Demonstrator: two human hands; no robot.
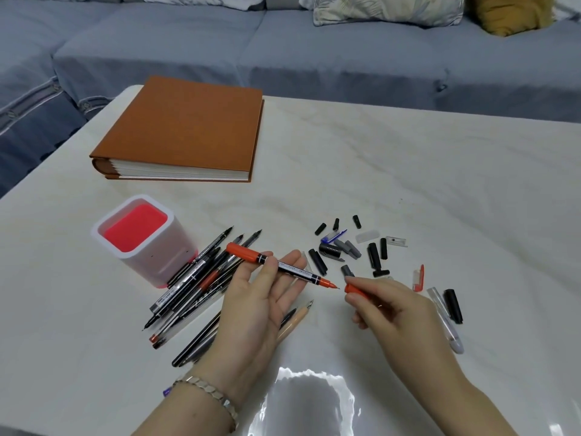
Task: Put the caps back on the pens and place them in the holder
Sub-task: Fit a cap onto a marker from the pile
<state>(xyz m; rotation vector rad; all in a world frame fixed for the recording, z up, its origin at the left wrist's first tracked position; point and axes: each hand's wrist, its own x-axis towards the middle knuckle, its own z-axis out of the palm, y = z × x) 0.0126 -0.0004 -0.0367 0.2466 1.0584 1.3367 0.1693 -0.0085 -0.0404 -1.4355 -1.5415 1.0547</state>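
On the glossy white marble-patterned tabletop [408, 171], a square white plastic holder with a red inside [157, 256] is stood beside a heap of slim uncapped pens [195, 278]. A smooth red-and-black marker pen [295, 271] is pinched by the left hand [251, 309], tip levelled toward the small red cap [353, 289] gripped by the right hand [393, 313], presumably for capping.

Home living room, sofa [283, 42], cushions [386, 9]
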